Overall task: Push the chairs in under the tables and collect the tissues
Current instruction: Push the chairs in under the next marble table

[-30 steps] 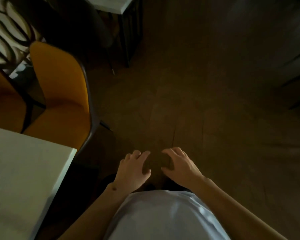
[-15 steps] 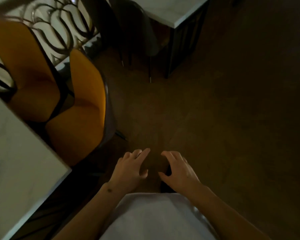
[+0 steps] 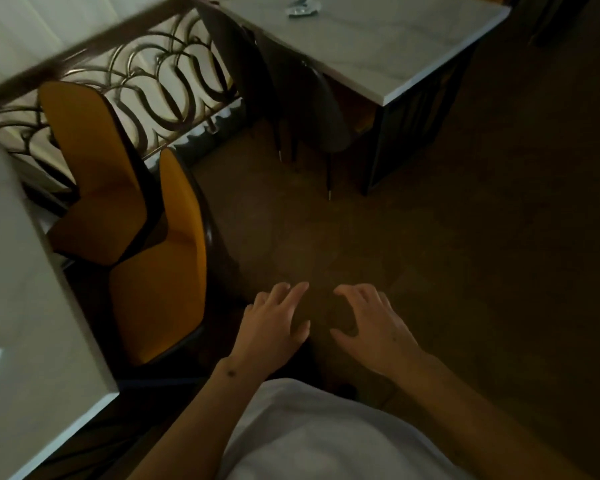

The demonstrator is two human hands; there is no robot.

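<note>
View now takes in more than before: far table [image 3: 388, 46] fully in sight, crumpled tissue [image 3: 303, 9] on its top near upper edge, blurred. Dark chairs [image 3: 312, 98] pushed under it. Two orange chairs [image 3: 160, 271] beside near table [image 3: 32, 306], seats partly hidden under top. Left hand [image 3: 274, 327] and right hand [image 3: 371, 327] same low pose, fingers spread, holding nothing. Near table cut off by left edge.

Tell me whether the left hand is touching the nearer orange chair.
Apart. The head view shows the left hand held open in front of the body, with a strip of dark floor between it and the nearer orange chair.
</note>
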